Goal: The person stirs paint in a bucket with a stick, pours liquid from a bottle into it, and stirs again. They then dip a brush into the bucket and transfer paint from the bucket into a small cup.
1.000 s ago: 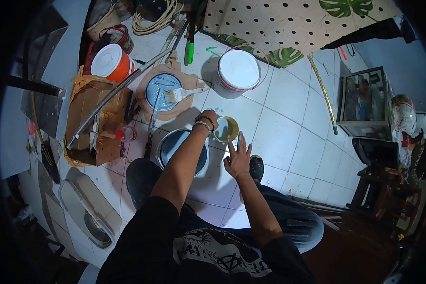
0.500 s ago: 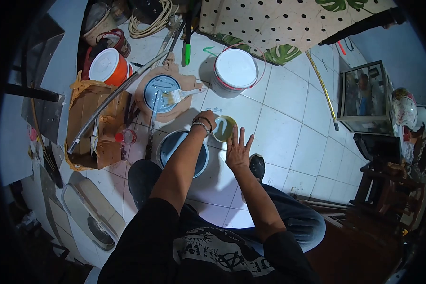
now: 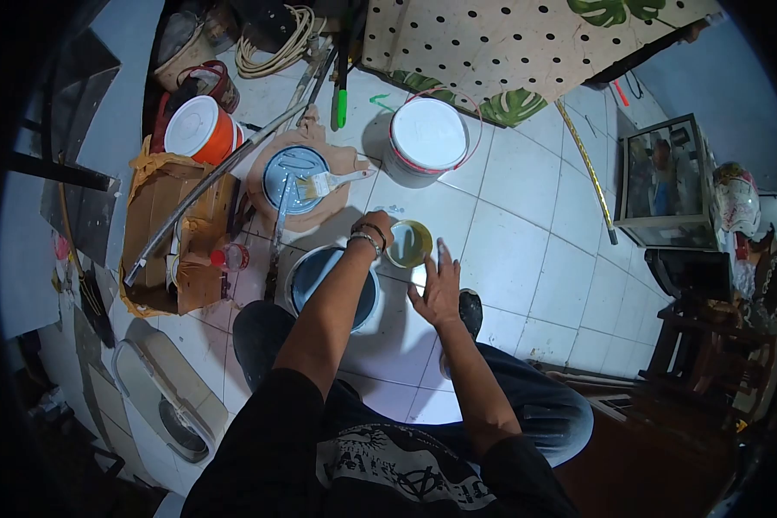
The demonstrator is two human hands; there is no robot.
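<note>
A small yellowish cup (image 3: 426, 246) with pale grey-green liquid in it stands on the tiled floor. My left hand (image 3: 373, 226), with bands around the wrist, is closed at the cup's left side; its fingertips are partly hidden. Just below and right of the cup, my right hand (image 3: 438, 292) is open, fingers apart and holding nothing. Under my left forearm stands a bucket (image 3: 373, 293) of dark blue-grey paint. Further up, a paintbrush (image 3: 341, 180) lies across a round lid (image 3: 276, 169) smeared with blue-grey paint, beside a paint-coated stick (image 3: 281, 211).
A white lidded bucket (image 3: 427, 134) stands ahead on the white tiles. To the left are a cardboard box (image 3: 151, 233), a long metal pipe (image 3: 207, 186) and an orange tub (image 3: 218, 142). A glass case (image 3: 660, 173) stands at the right, and a plastic bottle (image 3: 236, 257) near the box.
My right hand has come away from the cup's rim, moving slightly down and right. The left hand stays at the cup's left side.
</note>
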